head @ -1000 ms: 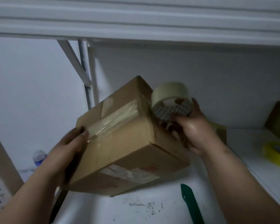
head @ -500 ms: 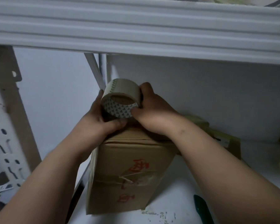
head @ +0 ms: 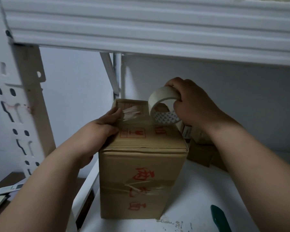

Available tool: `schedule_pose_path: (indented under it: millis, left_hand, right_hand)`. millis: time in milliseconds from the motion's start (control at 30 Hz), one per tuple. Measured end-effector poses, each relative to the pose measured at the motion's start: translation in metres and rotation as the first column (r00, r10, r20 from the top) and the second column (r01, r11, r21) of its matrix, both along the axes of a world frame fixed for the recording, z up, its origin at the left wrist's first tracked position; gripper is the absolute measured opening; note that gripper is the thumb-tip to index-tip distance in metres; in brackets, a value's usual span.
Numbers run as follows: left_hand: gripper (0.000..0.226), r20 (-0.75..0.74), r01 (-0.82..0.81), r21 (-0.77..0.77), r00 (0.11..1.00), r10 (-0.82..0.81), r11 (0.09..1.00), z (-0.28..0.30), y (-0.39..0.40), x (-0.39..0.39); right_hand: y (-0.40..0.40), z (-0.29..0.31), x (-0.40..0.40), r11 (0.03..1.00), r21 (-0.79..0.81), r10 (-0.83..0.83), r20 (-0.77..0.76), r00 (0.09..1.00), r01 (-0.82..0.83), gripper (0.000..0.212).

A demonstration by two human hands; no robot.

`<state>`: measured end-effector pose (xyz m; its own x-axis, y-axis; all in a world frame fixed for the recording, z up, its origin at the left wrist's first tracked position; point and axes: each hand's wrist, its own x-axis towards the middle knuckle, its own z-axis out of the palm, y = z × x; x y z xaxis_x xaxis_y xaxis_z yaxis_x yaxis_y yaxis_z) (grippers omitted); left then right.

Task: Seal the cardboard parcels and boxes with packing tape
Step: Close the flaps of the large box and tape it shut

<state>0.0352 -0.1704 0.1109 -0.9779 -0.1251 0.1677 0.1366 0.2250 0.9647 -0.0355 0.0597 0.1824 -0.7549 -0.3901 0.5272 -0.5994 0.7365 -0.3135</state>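
Anchoring the tape end on the box (head: 141,139) top, left hand (head: 105,126) presses flat; right hand (head: 191,106), fingers curled round the tape roll (head: 163,106), should pull taut, level.

Box front: you face red hand-brushed characters running down the near side of the cardboard box (head: 141,173); a band of clear tape crosses them and you cannot read them.
Box top: you see a red printed frame with handling symbols, and beside it red characters, too blurred to read.
Label at right: a small printed label (head: 186,132) behind the box, unreadable.
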Motion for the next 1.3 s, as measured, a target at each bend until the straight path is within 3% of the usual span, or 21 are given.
schedule_pose_path:
  millis: [133, 233, 367, 433, 500, 667, 900, 1167, 1300]
  left_hand:
    - [0.057, -0.012, -0.003, 0.000, 1.000, 0.003, 1.000, 0.003, 0.006, 0.000]
    - [0.056, -0.008, 0.001, 0.005, 1.000, -0.001, 1.000, 0.005, 0.012, -0.002]
    - [0.056, -0.015, -0.008, 0.041, 1.000, 0.009, 0.999, 0.009, 0.018, -0.004]
    - [0.055, -0.013, -0.010, 0.047, 1.000, 0.011, 0.999, 0.010, 0.021, -0.006]
    - [0.056, -0.015, -0.005, 0.055, 1.000, 0.005, 0.998, 0.011, 0.024, -0.009]
    - [0.055, -0.003, 0.002, 0.084, 1.000, -0.001, 0.996, 0.015, 0.029, -0.014]
    - [0.056, 0.024, 0.039, 0.040, 0.999, -0.040, 0.998, 0.024, 0.041, -0.017]
    - [0.057, 0.057, 0.111, -0.044, 0.992, -0.109, 0.993, 0.030, 0.050, -0.026]
    - [0.052, 0.030, 0.068, -0.228, 0.998, -0.063, 0.971, 0.031, 0.047, -0.033]
  right_hand:
    - [0.009, 0.000, 0.010, 0.996, 0.064, -0.061, -0.103, 0.993, 0.068, 0.050]
    - [0.014, 0.000, 0.013, 0.996, 0.019, -0.084, -0.110, 0.990, 0.087, 0.053]
    - [0.026, 0.003, 0.012, 0.980, -0.169, -0.102, 0.012, 0.995, 0.103, 0.039]
    - [0.034, 0.004, 0.010, 0.978, -0.188, -0.075, 0.093, 0.993, 0.091, 0.030]
    - [0.039, 0.006, 0.013, 0.990, -0.125, -0.051, 0.103, 0.993, 0.063, 0.032]
    - [0.048, 0.008, 0.019, 0.992, 0.104, -0.064, -0.042, 0.997, 0.068, 0.040]
    - [0.068, 0.010, 0.017, 0.995, -0.098, -0.012, 0.121, 0.993, 0.024, 0.028]
    - [0.090, 0.011, 0.022, 0.991, -0.127, -0.008, 0.173, 0.985, 0.031, 0.035]
    - [0.092, -0.002, 0.025, 0.961, -0.275, 0.041, 0.210, 0.977, 0.019, 0.038]
